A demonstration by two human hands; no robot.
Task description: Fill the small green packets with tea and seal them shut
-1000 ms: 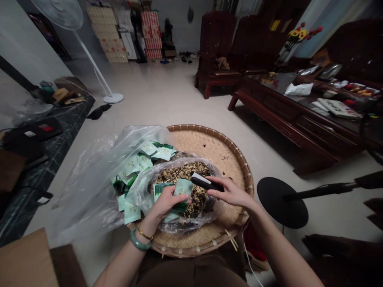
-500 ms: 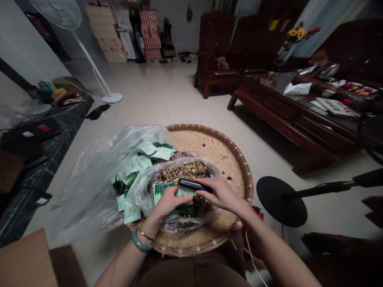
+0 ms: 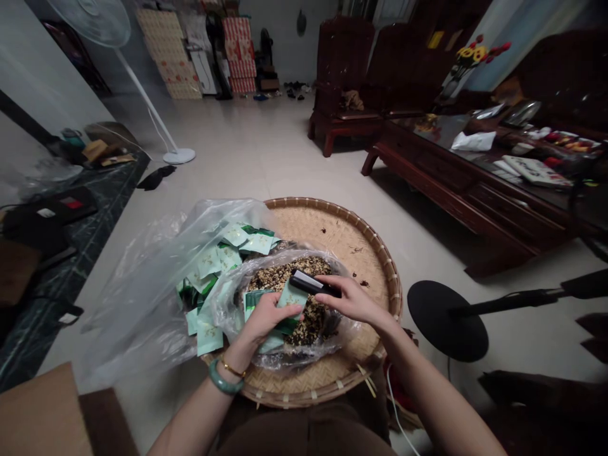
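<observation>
The left hand (image 3: 270, 313) is pinching a packet (image 3: 291, 295), its grip closed with the thumb across the front, seemingly so that the upper edge is standing free. The right hand (image 3: 354, 299) is gripping one end of a slim black tool (image 3: 312, 287) between thumb and fingers, probably to be steering its far end along that edge; whether tool and packet are touching is hard to tell. The packet is hanging above an open clear bag (image 3: 294, 362) of mix (image 3: 285, 272), which is likely serving to catch spills, as is the round tray (image 3: 349, 231) underneath. Other packets (image 3: 230, 256) are lying heaped to the bag's left, perhaps for easy reach. The held packet is looking small, flat and pale green, with faint gold-toned print on its face; its contents are not showing.
</observation>
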